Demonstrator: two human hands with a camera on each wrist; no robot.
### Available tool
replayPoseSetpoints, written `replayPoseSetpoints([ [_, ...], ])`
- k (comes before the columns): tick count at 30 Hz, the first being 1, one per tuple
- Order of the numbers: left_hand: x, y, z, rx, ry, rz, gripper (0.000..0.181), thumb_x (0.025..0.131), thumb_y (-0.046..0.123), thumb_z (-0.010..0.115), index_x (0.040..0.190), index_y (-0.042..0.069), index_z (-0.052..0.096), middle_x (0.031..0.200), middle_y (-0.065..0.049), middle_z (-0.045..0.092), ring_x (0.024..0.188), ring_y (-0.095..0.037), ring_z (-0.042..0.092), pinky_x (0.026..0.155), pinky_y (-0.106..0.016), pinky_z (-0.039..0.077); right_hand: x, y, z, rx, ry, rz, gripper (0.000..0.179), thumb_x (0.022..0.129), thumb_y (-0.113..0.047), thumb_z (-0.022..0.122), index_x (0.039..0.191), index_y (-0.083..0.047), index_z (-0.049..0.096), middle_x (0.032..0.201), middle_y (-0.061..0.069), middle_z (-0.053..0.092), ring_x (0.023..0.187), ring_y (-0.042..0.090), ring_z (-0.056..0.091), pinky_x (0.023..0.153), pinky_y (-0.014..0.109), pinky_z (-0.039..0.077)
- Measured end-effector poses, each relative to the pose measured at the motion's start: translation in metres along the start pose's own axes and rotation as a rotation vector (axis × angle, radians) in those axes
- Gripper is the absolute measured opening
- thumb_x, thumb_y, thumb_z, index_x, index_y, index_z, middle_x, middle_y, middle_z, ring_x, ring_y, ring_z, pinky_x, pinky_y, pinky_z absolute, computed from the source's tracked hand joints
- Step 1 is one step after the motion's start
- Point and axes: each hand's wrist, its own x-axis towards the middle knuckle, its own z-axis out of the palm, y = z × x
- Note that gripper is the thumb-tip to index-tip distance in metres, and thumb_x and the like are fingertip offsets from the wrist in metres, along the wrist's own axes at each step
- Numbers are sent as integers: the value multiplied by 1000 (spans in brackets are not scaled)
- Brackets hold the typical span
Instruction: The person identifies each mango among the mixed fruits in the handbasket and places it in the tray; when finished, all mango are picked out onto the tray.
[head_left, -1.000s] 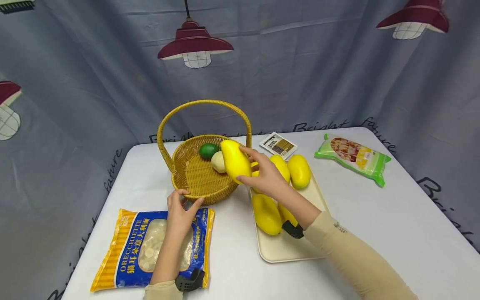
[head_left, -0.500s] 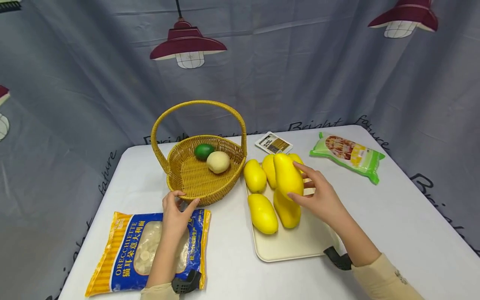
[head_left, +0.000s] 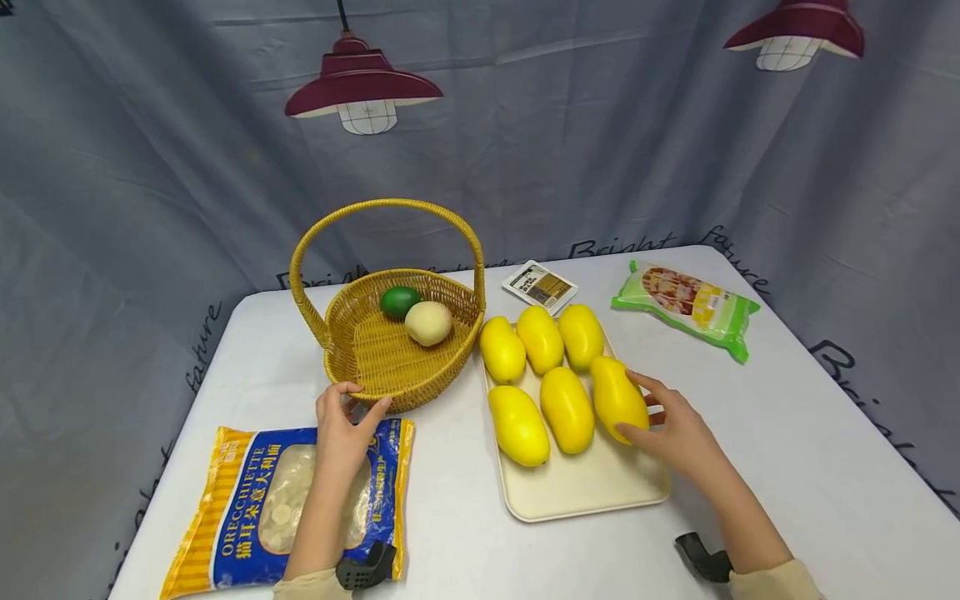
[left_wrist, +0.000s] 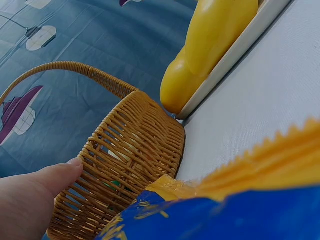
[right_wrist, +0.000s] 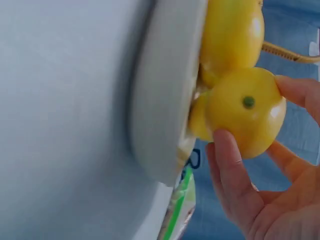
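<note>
My left hand (head_left: 343, 437) grips the near rim of a wicker basket (head_left: 420, 398) with a tall arched handle; the thumb lies against its outer wall in the left wrist view. Inside the basket are a dark green oval fruit (head_left: 400, 302) and a pale, potato-like round item (head_left: 428, 323). On the right, my right hand (head_left: 675, 429) holds a yellow mango (head_left: 618, 398) between thumb and fingers, low over the cream tray (head_left: 585, 496). Several more mangoes (head_left: 567, 410) lie in two rows on that tray. The right wrist view shows the held mango's stem end.
A blue and yellow bag of orecchiette (head_left: 247, 500) lies under my left forearm. Behind the tray is a flat white package (head_left: 540, 286). A green food packet (head_left: 686, 307) lies at the back right, and a grey printed curtain (head_left: 562, 150) hangs behind the table.
My right hand has carried the mango from beside the basket rightward and down to the tray's right side. The left hand stays at the basket rim. The head view has shifted slightly.
</note>
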Motion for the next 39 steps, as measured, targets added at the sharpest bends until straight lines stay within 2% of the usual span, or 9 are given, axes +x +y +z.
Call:
replayPoseSetpoints([
  [12,0,0,0,-9,5,11,52,89,35,70,121,9,38,147,-18,21,125,-43,43,98,-49,46,-1,2,10,-86,-29,95,79,82,-37,76,145,-8,38,116,24,52,100,36,55,79,49,52],
  [28,0,0,0,-22,-8,2,53,89,35,70,121,9,38,147,-18,19,127,-44,41,98,-49,46,3,-2,9,-114,-38,122,83,83,-45,72,144,-4,36,118,24,50,102,37,54,73,45,52],
  [39,-1,3,0,-10,-4,-5,53,90,36,69,122,9,37,147,-17,20,126,-43,43,95,-49,48,3,-3,9,-102,-44,126,85,83,-46,72,145,-3,34,124,25,49,106,39,53,80,51,51],
])
